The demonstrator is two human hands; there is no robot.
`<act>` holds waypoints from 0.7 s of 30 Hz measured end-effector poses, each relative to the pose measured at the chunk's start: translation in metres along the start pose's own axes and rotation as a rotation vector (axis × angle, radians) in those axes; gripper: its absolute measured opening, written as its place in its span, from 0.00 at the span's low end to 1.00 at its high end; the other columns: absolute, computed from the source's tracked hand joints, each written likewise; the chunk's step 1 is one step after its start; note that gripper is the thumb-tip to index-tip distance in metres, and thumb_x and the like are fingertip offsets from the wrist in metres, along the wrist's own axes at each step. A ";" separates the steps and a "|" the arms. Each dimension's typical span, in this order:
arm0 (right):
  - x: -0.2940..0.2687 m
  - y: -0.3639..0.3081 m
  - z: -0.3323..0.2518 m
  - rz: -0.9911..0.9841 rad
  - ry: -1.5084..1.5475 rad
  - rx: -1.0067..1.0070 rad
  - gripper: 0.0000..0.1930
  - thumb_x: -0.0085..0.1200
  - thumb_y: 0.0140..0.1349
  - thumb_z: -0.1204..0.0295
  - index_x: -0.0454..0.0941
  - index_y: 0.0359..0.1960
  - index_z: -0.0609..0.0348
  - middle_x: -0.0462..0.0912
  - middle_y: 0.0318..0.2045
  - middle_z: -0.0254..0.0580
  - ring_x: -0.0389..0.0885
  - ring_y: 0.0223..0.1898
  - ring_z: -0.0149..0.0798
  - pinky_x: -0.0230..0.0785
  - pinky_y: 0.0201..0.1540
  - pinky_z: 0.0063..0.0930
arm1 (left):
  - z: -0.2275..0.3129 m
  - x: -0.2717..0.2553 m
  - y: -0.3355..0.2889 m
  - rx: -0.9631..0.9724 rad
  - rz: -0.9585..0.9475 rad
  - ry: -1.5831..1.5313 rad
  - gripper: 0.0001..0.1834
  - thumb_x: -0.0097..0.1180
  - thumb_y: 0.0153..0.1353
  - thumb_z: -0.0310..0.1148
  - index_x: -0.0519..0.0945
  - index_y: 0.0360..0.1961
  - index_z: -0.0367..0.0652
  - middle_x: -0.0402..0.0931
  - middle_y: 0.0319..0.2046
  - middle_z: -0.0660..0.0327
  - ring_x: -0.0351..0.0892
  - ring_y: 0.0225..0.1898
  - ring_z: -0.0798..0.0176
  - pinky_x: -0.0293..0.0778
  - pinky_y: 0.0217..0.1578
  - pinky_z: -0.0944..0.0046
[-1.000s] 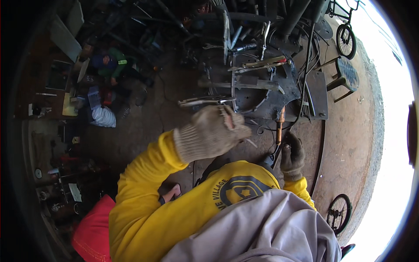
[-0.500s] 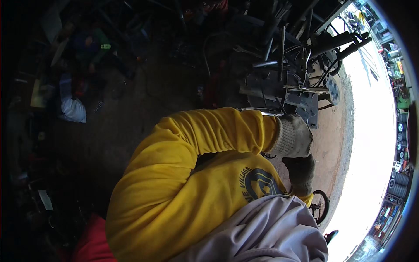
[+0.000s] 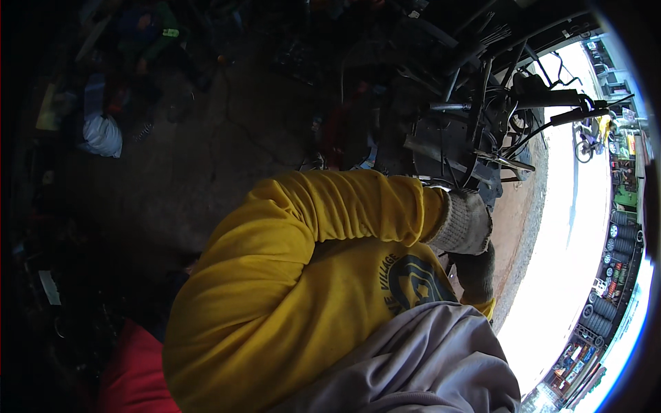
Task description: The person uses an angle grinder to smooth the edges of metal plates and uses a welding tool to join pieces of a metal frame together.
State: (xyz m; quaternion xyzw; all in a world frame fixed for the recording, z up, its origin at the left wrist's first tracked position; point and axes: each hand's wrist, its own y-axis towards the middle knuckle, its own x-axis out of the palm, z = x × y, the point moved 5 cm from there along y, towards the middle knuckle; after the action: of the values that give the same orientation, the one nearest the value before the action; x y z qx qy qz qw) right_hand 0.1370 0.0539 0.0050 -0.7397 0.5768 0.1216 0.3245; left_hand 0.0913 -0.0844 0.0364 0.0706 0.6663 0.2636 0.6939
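My left arm, in a yellow sleeve, bends across my chest and ends in a grey knitted work glove. This gloved left hand is right of centre, with its fingers turned away and hidden. Close below it is my right hand in a darker, shaded glove, its fingers hidden too. What either hand holds, if anything, cannot be made out. Just beyond the gloves stands a dark heap of metal plates, rods and cables. A pale metal bar sticks out of it to the right.
Black-sleeved tubes jut toward the sunlit road, where a cyclist passes. Stacked tyres line the far side. In the dim left, a person in a green sleeve is near a white bag. Red cloth lies lower left.
The view has turned, so the metal heap sits farther right and the white bag higher and farther left. A cyclist now shows on the road. Both gloved hands stay close together.
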 end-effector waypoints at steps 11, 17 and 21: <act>0.009 0.010 0.001 0.108 0.088 0.041 0.18 0.64 0.62 0.73 0.77 0.53 0.62 0.86 0.38 0.40 0.83 0.31 0.29 0.76 0.31 0.25 | -0.013 -0.025 0.006 0.114 -0.163 0.218 0.05 0.60 0.53 0.35 0.85 0.23 0.51 0.82 0.26 0.65 0.80 0.29 0.59 0.74 0.36 0.56; 0.019 0.010 0.014 0.224 0.612 0.005 0.23 0.66 0.61 0.73 0.74 0.56 0.62 0.86 0.39 0.41 0.83 0.31 0.30 0.74 0.28 0.24 | -0.012 0.020 0.031 0.160 -0.470 -0.048 0.08 0.57 0.56 0.35 0.85 0.23 0.51 0.81 0.24 0.67 0.81 0.30 0.61 0.75 0.36 0.60; 0.001 -0.001 0.039 0.334 0.050 -0.130 0.33 0.71 0.59 0.62 0.72 0.61 0.63 0.85 0.40 0.40 0.81 0.32 0.28 0.73 0.30 0.22 | -0.009 0.053 0.050 0.281 -0.608 0.046 0.07 0.56 0.60 0.34 0.86 0.29 0.52 0.82 0.29 0.66 0.83 0.35 0.62 0.76 0.41 0.60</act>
State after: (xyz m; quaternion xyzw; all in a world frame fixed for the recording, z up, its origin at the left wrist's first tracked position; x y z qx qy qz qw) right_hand 0.1460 0.0780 -0.0249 -0.6559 0.6904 0.1926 0.2368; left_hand 0.0680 -0.0192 0.0111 -0.0425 0.7021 -0.0484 0.7092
